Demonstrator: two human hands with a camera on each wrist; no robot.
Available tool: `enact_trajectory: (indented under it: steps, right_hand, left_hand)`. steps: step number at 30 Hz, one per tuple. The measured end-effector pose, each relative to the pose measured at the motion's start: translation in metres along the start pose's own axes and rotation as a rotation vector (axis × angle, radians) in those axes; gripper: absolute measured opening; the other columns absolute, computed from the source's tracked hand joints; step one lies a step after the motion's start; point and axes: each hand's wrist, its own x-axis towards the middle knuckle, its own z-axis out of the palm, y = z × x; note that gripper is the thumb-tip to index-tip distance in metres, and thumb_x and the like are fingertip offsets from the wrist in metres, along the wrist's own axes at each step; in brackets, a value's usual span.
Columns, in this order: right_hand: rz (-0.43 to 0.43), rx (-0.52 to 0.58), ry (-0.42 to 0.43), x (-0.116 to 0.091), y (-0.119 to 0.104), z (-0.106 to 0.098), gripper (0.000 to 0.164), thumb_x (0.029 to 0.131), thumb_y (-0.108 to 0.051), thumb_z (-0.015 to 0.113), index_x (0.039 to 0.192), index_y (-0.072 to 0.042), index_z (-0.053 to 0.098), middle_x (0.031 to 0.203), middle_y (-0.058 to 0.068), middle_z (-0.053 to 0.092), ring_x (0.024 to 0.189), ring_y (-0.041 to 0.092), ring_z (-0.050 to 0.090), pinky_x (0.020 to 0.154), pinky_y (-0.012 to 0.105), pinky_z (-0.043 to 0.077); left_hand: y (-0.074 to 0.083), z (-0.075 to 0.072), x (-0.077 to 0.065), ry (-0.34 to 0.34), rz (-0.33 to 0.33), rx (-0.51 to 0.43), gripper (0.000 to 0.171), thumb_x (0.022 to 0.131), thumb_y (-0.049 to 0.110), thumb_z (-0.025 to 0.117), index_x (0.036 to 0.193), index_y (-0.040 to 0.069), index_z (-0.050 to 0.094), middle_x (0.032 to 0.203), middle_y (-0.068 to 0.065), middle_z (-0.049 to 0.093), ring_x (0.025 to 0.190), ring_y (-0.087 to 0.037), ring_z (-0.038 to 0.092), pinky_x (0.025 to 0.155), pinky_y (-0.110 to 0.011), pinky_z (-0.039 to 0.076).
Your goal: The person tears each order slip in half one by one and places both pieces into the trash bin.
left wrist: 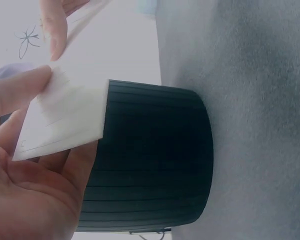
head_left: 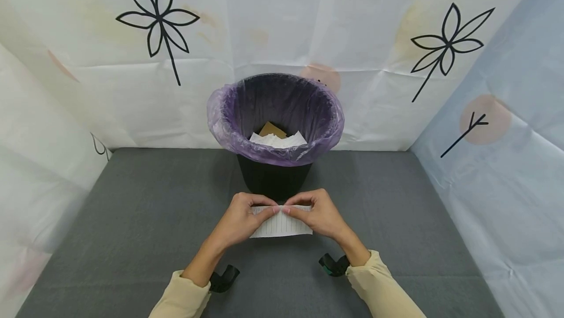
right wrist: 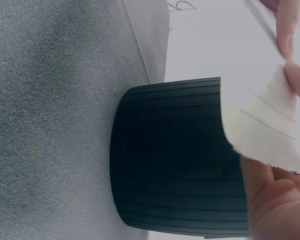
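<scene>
A lined sheet of white paper (head_left: 282,227) is held between both hands, in front of the black bin. My left hand (head_left: 240,217) pinches its upper edge near the middle, thumb on the near face and fingers behind. Right beside it, my right hand (head_left: 320,214) pinches the same edge, the two thumb tips almost meeting. In the left wrist view the paper (left wrist: 72,117) slants over the left fingers. The right wrist view shows a rough, torn-looking lower edge on the paper (right wrist: 262,135).
Behind the hands stands a black bin (head_left: 273,177) with a purple liner (head_left: 224,117) folded over its rim. Inside lie crumpled white paper (head_left: 279,141) and a brown piece (head_left: 272,130). Grey cloth (head_left: 145,220) covers the surface; printed fabric walls (head_left: 273,14) surround it.
</scene>
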Motion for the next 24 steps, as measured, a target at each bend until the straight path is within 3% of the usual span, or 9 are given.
enact_trajectory:
  steps: [5,8,18,24]
  right_hand:
    - [-0.05,0.007,0.035,0.0,0.001,0.004,0.005,0.09,-0.011,0.079,0.09,-0.007,0.081,0.086,0.002,0.076,0.071,0.027,0.068,0.062,0.029,0.055]
    - [-0.087,0.019,0.062,0.0,0.002,0.006,0.003,0.089,-0.009,0.079,0.09,-0.007,0.082,0.085,0.001,0.076,0.07,0.028,0.068,0.06,0.031,0.056]
    - [-0.156,0.048,0.139,0.0,0.005,0.011,0.006,0.086,0.0,0.08,0.09,-0.004,0.081,0.085,0.012,0.076,0.07,0.021,0.07,0.059,0.032,0.056]
    - [-0.185,0.058,0.157,0.0,0.004,0.013,0.005,0.086,0.0,0.08,0.09,-0.002,0.081,0.084,0.009,0.076,0.071,0.02,0.07,0.06,0.03,0.055]
  left_hand:
    - [0.0,-0.001,0.001,-0.005,-0.067,-0.082,0.01,0.093,0.014,0.075,0.093,0.006,0.081,0.089,-0.003,0.075,0.068,-0.015,0.064,0.056,-0.029,0.053]
    - [-0.001,-0.003,0.002,-0.013,-0.075,-0.12,0.011,0.094,0.013,0.075,0.094,0.003,0.081,0.088,-0.005,0.075,0.063,-0.016,0.064,0.054,-0.029,0.053]
    - [-0.003,-0.005,0.005,-0.032,-0.096,-0.204,0.013,0.094,0.01,0.074,0.095,-0.001,0.08,0.082,-0.007,0.074,0.058,-0.019,0.066,0.051,-0.03,0.054]
    - [-0.002,-0.005,0.006,-0.038,-0.147,-0.258,0.015,0.094,0.009,0.073,0.097,-0.004,0.079,0.081,-0.01,0.074,0.058,-0.02,0.067,0.051,-0.03,0.055]
